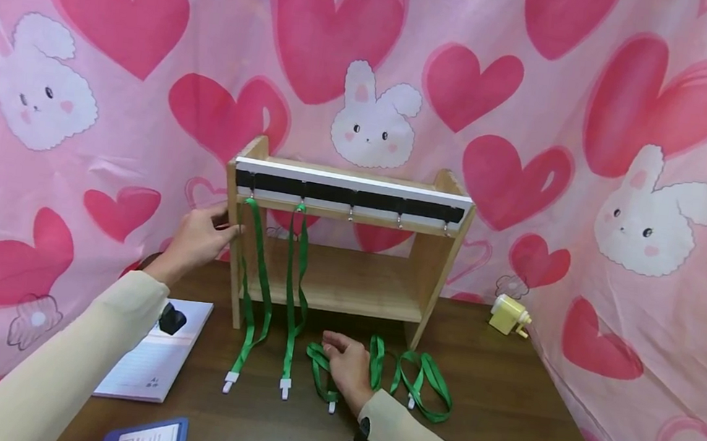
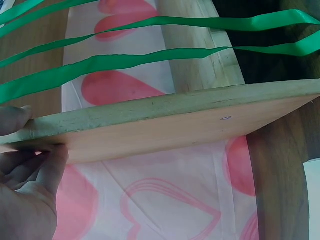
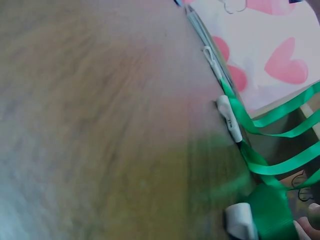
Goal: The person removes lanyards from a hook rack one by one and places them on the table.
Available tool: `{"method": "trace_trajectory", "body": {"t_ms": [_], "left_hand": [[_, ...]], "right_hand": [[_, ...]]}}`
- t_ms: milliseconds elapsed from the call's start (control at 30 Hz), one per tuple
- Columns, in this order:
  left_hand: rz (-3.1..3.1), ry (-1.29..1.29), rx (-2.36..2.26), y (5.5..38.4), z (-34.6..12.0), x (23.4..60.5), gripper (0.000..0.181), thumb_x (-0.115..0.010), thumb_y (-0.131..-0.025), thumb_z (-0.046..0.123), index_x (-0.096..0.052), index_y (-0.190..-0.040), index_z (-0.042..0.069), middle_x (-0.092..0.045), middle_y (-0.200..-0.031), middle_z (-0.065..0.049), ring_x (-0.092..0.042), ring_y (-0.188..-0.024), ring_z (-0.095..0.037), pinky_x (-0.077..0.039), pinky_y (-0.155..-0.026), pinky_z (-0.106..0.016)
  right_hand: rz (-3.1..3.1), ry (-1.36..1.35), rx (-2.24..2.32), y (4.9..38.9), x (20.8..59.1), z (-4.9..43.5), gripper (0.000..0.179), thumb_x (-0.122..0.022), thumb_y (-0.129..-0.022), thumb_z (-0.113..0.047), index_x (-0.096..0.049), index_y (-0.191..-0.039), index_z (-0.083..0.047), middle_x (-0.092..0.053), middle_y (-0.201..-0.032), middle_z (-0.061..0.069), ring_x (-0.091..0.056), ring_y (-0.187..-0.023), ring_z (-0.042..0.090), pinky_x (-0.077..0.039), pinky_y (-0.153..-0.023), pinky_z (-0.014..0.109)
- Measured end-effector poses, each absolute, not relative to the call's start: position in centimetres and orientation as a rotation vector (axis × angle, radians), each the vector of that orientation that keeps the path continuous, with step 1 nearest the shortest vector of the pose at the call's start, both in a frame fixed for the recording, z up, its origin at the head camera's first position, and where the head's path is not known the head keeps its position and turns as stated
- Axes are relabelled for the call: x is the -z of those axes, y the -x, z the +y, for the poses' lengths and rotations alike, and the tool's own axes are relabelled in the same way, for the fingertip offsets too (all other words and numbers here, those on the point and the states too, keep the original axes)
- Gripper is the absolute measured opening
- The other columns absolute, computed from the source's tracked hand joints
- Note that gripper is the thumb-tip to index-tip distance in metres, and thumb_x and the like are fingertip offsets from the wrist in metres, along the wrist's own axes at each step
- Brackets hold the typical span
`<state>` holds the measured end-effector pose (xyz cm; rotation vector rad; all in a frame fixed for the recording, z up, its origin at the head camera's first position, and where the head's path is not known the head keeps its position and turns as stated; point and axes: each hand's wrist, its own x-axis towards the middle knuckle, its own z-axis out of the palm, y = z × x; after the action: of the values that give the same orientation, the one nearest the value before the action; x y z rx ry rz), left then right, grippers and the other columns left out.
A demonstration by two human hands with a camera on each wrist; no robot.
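Observation:
My left hand (image 1: 199,238) grips the left side panel of a wooden rack (image 1: 318,300); in the left wrist view the thumb (image 2: 15,120) lies on one side of the board and the fingers on the other. My right hand (image 1: 351,371) is low over a green lanyard (image 1: 315,369) in front of the rack, its fingers loosely bent beside the strap. In the right wrist view, only fingertips (image 3: 309,227) show at the corner, next to green strap. Two green lanyards (image 1: 263,276) (image 1: 299,280) hang from hooks on the rack's front bar, white clips down.
More green lanyards (image 1: 435,390) lie coiled right of my right hand. Bare hooks (image 1: 400,218) line the bar's right part. A notebook (image 1: 147,364) and a blue badge holder (image 1: 176,440) lie at left. A yellow cranked device (image 1: 508,315) stands at the right by the pink cloth.

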<state>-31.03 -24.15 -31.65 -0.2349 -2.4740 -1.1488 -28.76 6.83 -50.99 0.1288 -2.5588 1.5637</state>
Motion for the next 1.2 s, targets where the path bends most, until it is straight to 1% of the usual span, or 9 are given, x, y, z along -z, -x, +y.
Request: {"method": "trace_trajectory", "body": {"t_ms": [100, 200, 400, 500, 600, 767, 900, 1033, 1200], "left_hand": [[-2.463, 0.241, 1.153, 31.2, -24.2, 31.6, 0.049, -0.065, -0.1, 0.026, -0.056, -0.144, 0.008, -0.067, -0.13, -0.025, -0.07, -0.112, -0.043, -0.058, -0.092, -0.052], [-2.45, 0.251, 1.141, 31.3, -24.1, 31.8, 0.047, -0.066, -0.099, 0.026, -0.058, -0.142, 0.006, -0.069, -0.128, -0.025, -0.071, -0.111, -0.042, -0.059, -0.092, -0.052], [-2.434, 0.27, 1.119, 31.6, -24.1, 31.9, 0.045, -0.067, -0.099, 0.025, -0.061, -0.139, 0.005, -0.07, -0.125, -0.024, -0.072, -0.109, -0.04, -0.059, -0.091, -0.052], [-2.426, 0.27, 1.113, 31.7, -24.2, 31.9, 0.046, -0.067, -0.099, 0.025, -0.06, -0.14, 0.006, -0.07, -0.125, -0.024, -0.072, -0.109, -0.04, -0.059, -0.091, -0.052], [-2.426, 0.266, 1.108, 31.7, -24.3, 32.0, 0.047, -0.067, -0.099, 0.025, -0.059, -0.141, 0.007, -0.07, -0.125, -0.024, -0.072, -0.109, -0.04, -0.059, -0.09, -0.051], [-2.435, 0.255, 1.105, 31.7, -24.3, 32.0, 0.047, -0.067, -0.099, 0.026, -0.06, -0.141, 0.006, -0.07, -0.125, -0.025, -0.072, -0.107, -0.039, -0.061, -0.088, -0.05], [-2.435, 0.251, 1.119, 31.7, -24.2, 31.9, 0.045, -0.067, -0.099, 0.025, -0.061, -0.139, 0.007, -0.071, -0.124, -0.024, -0.073, -0.106, -0.038, -0.062, -0.086, -0.048], [-2.428, 0.268, 1.132, 31.8, -24.3, 31.7, 0.045, -0.067, -0.098, 0.022, -0.06, -0.14, 0.005, -0.07, -0.125, -0.025, -0.072, -0.108, -0.04, -0.06, -0.089, -0.05], [-2.443, 0.271, 1.124, 31.7, -24.3, 31.8, 0.046, -0.068, -0.098, 0.022, -0.059, -0.14, 0.005, -0.069, -0.126, -0.025, -0.071, -0.11, -0.041, -0.059, -0.091, -0.052]], "right_hand": [[-2.523, -0.16, -1.594, 28.6, 50.6, 7.0, 0.023, -0.07, -0.095, -0.016, -0.077, -0.117, -0.014, -0.079, -0.11, -0.002, -0.075, -0.104, 0.015, -0.062, -0.085, 0.031], [-2.489, -0.205, -1.62, 28.5, 49.5, 7.4, 0.025, -0.07, -0.095, -0.015, -0.076, -0.119, -0.013, -0.078, -0.114, 0.002, -0.076, -0.103, 0.016, -0.062, -0.082, 0.027], [-2.458, -0.393, -1.712, 28.4, 44.2, 8.7, 0.035, -0.071, -0.094, -0.01, -0.069, -0.129, -0.009, -0.072, -0.128, 0.014, -0.073, -0.114, 0.023, -0.062, -0.089, 0.028], [-2.385, -0.471, -1.766, 28.6, 41.2, 9.1, 0.038, -0.072, -0.092, -0.005, -0.068, -0.129, -0.007, -0.071, -0.128, 0.017, -0.072, -0.116, 0.027, -0.062, -0.091, 0.028], [-2.309, -0.503, -1.819, 28.9, 38.5, 9.5, 0.038, -0.073, -0.09, -0.003, -0.069, -0.128, -0.007, -0.072, -0.127, 0.017, -0.072, -0.116, 0.029, -0.062, -0.091, 0.029], [-2.236, -0.549, -1.813, 29.1, 34.5, 10.2, 0.034, -0.075, -0.091, -0.01, -0.07, -0.125, -0.011, -0.074, -0.123, 0.013, -0.072, -0.115, 0.028, -0.061, -0.09, 0.026], [-2.142, -0.606, -1.846, 29.1, 31.8, 10.5, 0.034, -0.074, -0.092, -0.01, -0.07, -0.125, -0.007, -0.073, -0.125, 0.016, -0.071, -0.117, 0.032, -0.06, -0.092, 0.023], [-2.064, -0.644, -1.882, 28.9, 29.7, 10.5, 0.036, -0.072, -0.093, -0.007, -0.068, -0.128, -0.001, -0.072, -0.127, 0.019, -0.071, -0.117, 0.032, -0.059, -0.094, 0.022], [-2.033, -0.713, -1.905, 28.5, 28.0, 10.2, 0.036, -0.071, -0.094, -0.01, -0.067, -0.129, -0.001, -0.072, -0.127, 0.017, -0.071, -0.117, 0.03, -0.058, -0.096, 0.023]]}}
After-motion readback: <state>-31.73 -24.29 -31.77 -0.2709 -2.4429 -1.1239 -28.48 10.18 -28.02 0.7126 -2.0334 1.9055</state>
